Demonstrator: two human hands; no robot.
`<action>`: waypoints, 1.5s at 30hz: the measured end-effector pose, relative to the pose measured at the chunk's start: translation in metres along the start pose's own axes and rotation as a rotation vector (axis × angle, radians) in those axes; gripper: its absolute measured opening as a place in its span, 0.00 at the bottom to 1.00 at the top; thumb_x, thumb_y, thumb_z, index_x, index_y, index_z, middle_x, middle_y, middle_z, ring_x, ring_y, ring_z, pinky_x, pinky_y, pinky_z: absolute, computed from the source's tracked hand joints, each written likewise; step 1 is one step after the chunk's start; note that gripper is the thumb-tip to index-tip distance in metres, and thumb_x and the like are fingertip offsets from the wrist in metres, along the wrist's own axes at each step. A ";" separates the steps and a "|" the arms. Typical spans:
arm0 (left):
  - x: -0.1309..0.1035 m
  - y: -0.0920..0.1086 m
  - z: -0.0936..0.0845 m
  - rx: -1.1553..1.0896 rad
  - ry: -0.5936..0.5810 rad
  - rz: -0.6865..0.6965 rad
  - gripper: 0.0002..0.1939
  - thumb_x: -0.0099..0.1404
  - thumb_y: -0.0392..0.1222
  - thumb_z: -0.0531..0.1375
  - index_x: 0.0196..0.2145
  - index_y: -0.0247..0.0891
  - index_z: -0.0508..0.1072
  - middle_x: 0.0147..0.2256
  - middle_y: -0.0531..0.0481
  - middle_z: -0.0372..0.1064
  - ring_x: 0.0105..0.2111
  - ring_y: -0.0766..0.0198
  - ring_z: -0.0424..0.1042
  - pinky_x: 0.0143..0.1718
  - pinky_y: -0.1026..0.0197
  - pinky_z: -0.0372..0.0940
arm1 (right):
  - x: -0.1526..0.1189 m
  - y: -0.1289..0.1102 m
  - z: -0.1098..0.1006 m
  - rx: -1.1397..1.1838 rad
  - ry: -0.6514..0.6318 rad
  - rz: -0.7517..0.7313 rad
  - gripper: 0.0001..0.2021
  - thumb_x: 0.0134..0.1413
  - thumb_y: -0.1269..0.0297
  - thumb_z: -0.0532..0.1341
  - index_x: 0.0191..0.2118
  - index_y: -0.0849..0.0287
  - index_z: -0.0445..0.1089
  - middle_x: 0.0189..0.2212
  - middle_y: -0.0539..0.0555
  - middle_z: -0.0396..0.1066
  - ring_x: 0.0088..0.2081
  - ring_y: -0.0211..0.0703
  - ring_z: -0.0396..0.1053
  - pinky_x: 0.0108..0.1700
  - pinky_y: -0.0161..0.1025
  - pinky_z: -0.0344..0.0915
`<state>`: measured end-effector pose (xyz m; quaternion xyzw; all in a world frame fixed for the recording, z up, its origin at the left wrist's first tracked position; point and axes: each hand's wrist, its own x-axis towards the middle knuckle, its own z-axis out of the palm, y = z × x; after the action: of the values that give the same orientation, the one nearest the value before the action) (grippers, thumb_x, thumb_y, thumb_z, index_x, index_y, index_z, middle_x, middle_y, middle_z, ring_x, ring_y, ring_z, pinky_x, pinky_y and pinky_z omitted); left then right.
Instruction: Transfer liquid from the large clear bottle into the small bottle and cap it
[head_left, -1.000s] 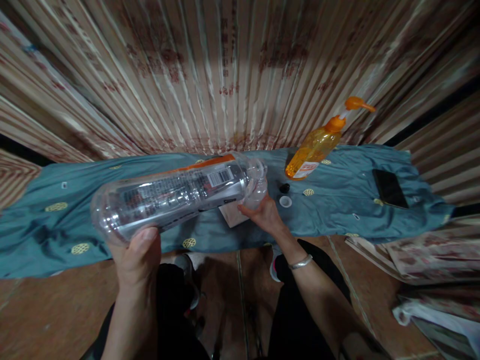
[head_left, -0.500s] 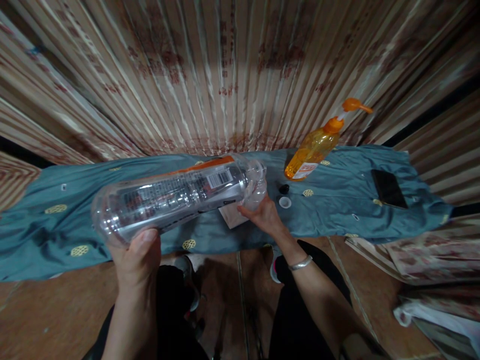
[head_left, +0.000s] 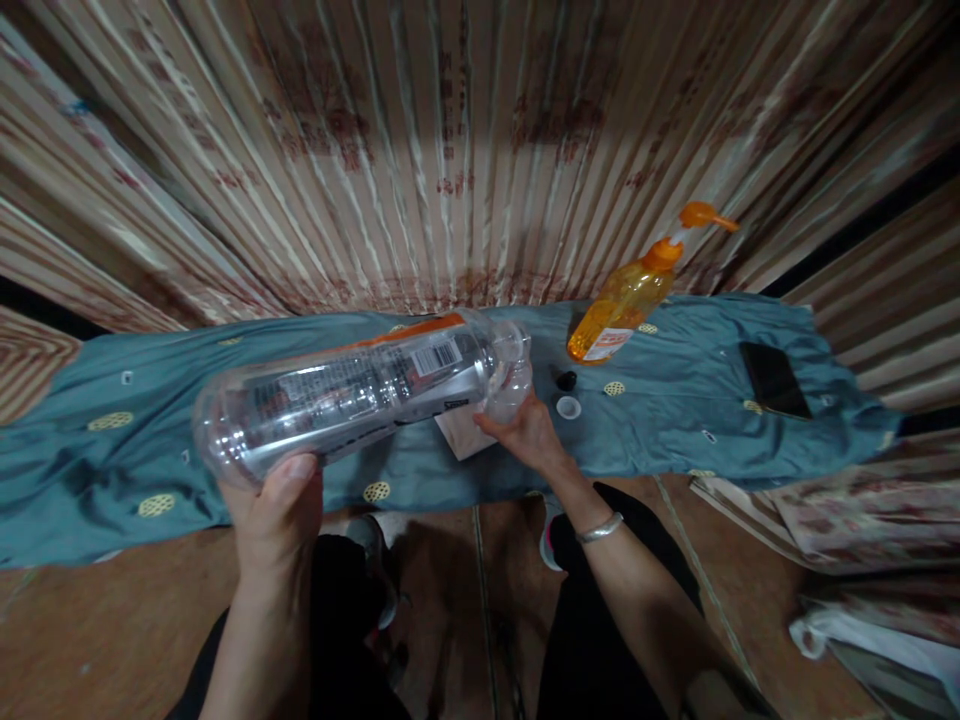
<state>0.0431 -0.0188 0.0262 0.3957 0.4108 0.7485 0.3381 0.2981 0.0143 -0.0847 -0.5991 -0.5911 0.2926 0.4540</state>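
Note:
A large clear plastic bottle (head_left: 360, 390) with a barcode label lies nearly level in the air, its neck toward the right. My left hand (head_left: 277, 500) is closed around its base end from below. At the neck, my right hand (head_left: 529, 435) is closed on a small clear bottle (head_left: 510, 390), held against or very near the large bottle's mouth; the exact contact is hard to make out. Just right of that hand, a small black cap (head_left: 567, 380) and a white cap (head_left: 568, 407) lie on the cloth. A pale flat packet (head_left: 465, 432) lies partly hidden beneath the bottles.
A teal cloth (head_left: 667, 430) covers the long narrow surface. An orange pump bottle (head_left: 619, 305) stands at the back right, and a dark phone-like slab (head_left: 775, 380) lies farther right. A pleated curtain (head_left: 480, 150) hangs close behind.
The large bottle's base end has shifted slightly right and its tilt has lessened a little. Both hands keep their hold, and the view has moved slightly.

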 end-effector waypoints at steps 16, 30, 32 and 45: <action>0.003 -0.008 -0.003 -0.138 -0.083 -0.104 0.40 0.40 0.45 0.82 0.53 0.51 0.82 0.46 0.51 0.81 0.36 0.62 0.76 0.32 0.64 0.80 | -0.001 0.001 -0.001 0.048 0.010 0.009 0.36 0.48 0.57 0.77 0.63 0.56 0.68 0.52 0.64 0.84 0.54 0.71 0.84 0.61 0.70 0.81; -0.001 -0.007 -0.002 -0.150 -0.082 -0.152 0.42 0.40 0.48 0.82 0.55 0.52 0.79 0.46 0.48 0.82 0.40 0.50 0.84 0.33 0.54 0.84 | -0.004 -0.005 0.000 0.034 -0.013 -0.005 0.42 0.48 0.58 0.78 0.67 0.58 0.66 0.58 0.62 0.83 0.56 0.61 0.84 0.62 0.56 0.80; -0.002 -0.007 -0.002 -0.142 -0.113 -0.149 0.41 0.42 0.48 0.82 0.55 0.51 0.79 0.47 0.47 0.82 0.42 0.48 0.84 0.34 0.53 0.85 | -0.004 -0.005 0.001 0.037 -0.013 -0.001 0.42 0.48 0.58 0.78 0.68 0.57 0.66 0.57 0.62 0.84 0.56 0.60 0.84 0.61 0.56 0.80; -0.003 -0.006 -0.008 -0.130 -0.115 -0.101 0.38 0.45 0.48 0.82 0.55 0.52 0.78 0.47 0.48 0.83 0.42 0.50 0.85 0.31 0.56 0.83 | -0.004 -0.006 -0.002 0.015 -0.010 0.027 0.41 0.48 0.59 0.77 0.67 0.59 0.67 0.57 0.64 0.83 0.56 0.64 0.84 0.62 0.61 0.79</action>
<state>0.0380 -0.0216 0.0175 0.3939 0.3608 0.7317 0.4235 0.2973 0.0092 -0.0795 -0.6022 -0.5829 0.3062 0.4515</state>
